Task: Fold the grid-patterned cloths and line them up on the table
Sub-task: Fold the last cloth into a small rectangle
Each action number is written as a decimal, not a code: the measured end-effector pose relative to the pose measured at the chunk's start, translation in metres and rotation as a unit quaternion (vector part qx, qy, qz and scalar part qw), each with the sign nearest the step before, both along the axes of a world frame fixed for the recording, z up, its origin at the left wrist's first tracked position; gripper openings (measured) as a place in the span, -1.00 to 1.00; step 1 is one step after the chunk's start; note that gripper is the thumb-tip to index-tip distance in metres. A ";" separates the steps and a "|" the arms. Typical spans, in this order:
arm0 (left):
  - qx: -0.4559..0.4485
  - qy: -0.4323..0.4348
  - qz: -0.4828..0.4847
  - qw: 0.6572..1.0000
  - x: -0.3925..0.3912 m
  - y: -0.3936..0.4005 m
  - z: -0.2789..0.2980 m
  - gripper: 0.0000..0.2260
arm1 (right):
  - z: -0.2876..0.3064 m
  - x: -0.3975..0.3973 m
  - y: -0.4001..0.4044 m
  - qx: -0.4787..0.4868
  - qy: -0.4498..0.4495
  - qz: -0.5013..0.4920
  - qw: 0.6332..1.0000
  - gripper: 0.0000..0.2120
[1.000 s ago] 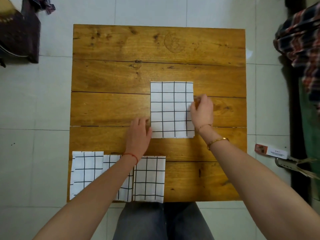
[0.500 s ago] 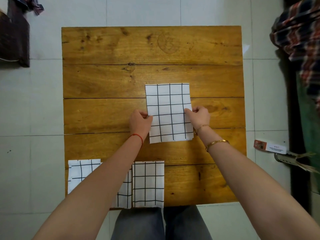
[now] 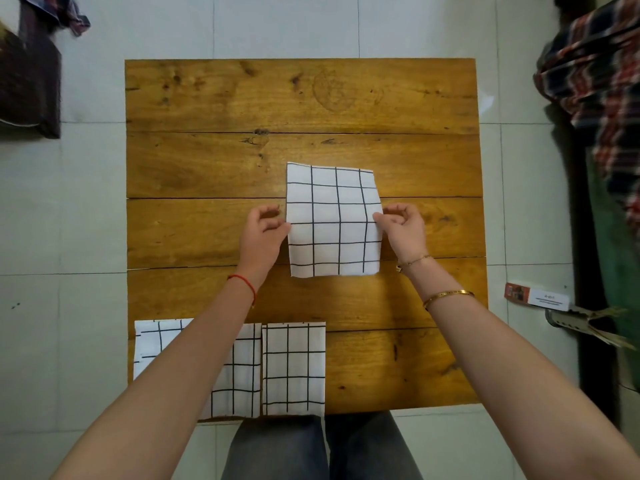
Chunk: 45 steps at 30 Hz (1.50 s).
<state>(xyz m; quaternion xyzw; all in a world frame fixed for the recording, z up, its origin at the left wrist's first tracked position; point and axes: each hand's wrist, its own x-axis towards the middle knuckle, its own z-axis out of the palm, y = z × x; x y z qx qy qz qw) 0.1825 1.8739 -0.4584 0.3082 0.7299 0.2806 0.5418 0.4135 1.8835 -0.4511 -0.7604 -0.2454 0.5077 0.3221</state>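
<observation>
Both hands have slid to the cloth's (image 3: 334, 220) side edges. My left hand (image 3: 261, 233) and right hand (image 3: 403, 230) pinch it mid-bench (image 3: 194, 168), long axis pointing away from me.

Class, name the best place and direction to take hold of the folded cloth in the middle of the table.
Pinch the middle cloth at the midpoints of its left and right edges, coming in from each side; it lies flat, so only the edges offer purchase.
</observation>
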 end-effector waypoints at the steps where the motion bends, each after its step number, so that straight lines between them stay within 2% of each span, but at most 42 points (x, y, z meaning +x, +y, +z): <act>1: 0.022 -0.008 -0.008 1.000 -0.001 -0.001 0.005 -0.65 | 0.003 0.001 -0.002 0.025 0.007 0.010 1.000 -0.77; 4: 0.083 -0.010 -0.068 0.994 -0.004 -0.006 0.020 -0.60 | 0.012 0.004 -0.005 0.092 0.018 0.057 0.994 -0.71; 5: 0.099 0.010 -0.094 0.991 -0.004 -0.007 0.023 -0.58 | 0.016 0.005 -0.006 0.105 0.011 0.084 0.991 -0.68; 7: 0.136 0.103 -0.152 0.973 -0.004 -0.009 0.028 -0.62 | 0.023 0.006 -0.008 0.123 -0.023 0.150 0.981 -0.65; 9: 0.175 0.188 -0.186 0.948 -0.005 -0.008 0.032 -0.74 | 0.029 0.007 -0.010 0.136 -0.093 0.211 0.963 -0.71; 12: 0.196 0.219 -0.201 0.935 -0.005 -0.006 0.043 -0.88 | 0.036 0.010 -0.014 0.152 -0.180 0.258 0.937 -0.87; 15: 0.173 0.201 -0.194 0.945 -0.004 -0.004 0.055 -0.92 | 0.038 0.017 -0.015 0.150 -0.175 0.249 0.941 -0.90; 18: 0.100 0.091 -0.139 0.981 -0.001 -0.002 0.055 -0.91 | 0.032 0.024 -0.013 0.109 -0.127 0.241 0.956 -0.82; 21: 0.040 0.024 -0.108 0.993 0.004 0.001 0.043 -0.87 | 0.021 0.023 -0.009 0.062 -0.091 0.227 0.968 -0.69; 23: 0.011 0.020 -0.096 0.995 0.007 0.002 0.032 -0.82 | 0.011 0.021 -0.006 0.035 -0.102 0.210 0.972 -0.67; 27: -0.030 0.056 -0.109 0.992 0.014 0.000 0.009 -0.67 | -0.007 0.014 0.000 -0.001 -0.127 0.195 0.973 -0.90; 29: 0.003 0.100 -0.131 0.986 0.015 -0.004 -0.001 -0.57 | -0.014 0.011 0.002 -0.010 -0.159 0.212 0.964 -0.80; 33: 0.095 0.245 -0.233 0.936 0.016 -0.014 -0.009 -0.46 | -0.020 0.002 0.005 0.025 -0.306 0.297 0.904 -0.70; 36: 0.112 0.326 -0.341 0.875 0.016 -0.021 -0.013 -0.40 | -0.022 -0.014 0.004 0.106 -0.377 0.408 0.825 -0.66; 39: 0.093 0.376 -0.412 0.825 0.016 -0.026 -0.019 -0.34 | -0.029 -0.038 0.002 0.156 -0.373 0.527 0.748 -0.57; 43: 0.056 0.420 -0.456 0.783 0.017 -0.030 -0.025 -0.31 | -0.038 -0.069 -0.008 0.130 -0.381 0.651 0.643 -0.46; 45: 0.049 0.431 -0.465 0.772 0.016 -0.033 -0.028 -0.28 | -0.042 -0.074 -0.014 0.113 -0.393 0.667 0.623 -0.45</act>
